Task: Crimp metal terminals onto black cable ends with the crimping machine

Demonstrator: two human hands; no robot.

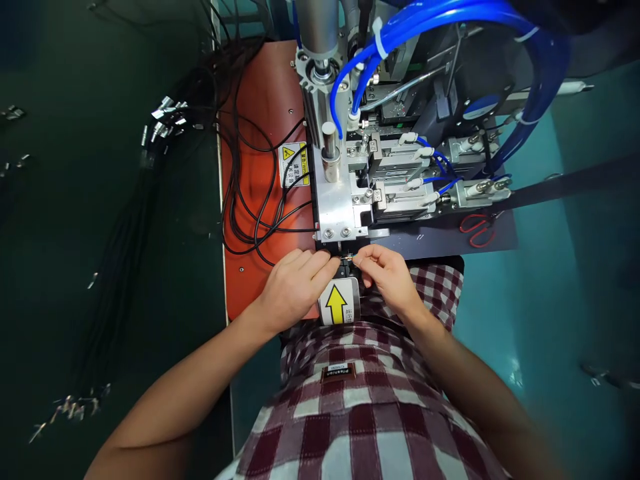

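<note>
Both hands meet at the front of a metal machine (340,210). My left hand (300,287) is closed, its fingers together and pointing at a small black fixture (344,270); whatever they grip is hidden. My right hand (385,273) pinches one end of a small shiny metal part (348,257) between thumb and forefinger, just above the fixture. The part is too small to tell its kind. Right below the fixture lies a white plate (340,301) with a yellow arrow. Black cables (255,227) loop over the orange surface (265,80) beside my left hand.
Bundled black cables with shiny metal ends (167,117) lie on the left. Blue air hoses (440,17) arch over the machine's several small cylinders (400,160). Red-handled scissors (477,230) rest on the dark plate at right. A warning label (295,163) sits on the orange surface.
</note>
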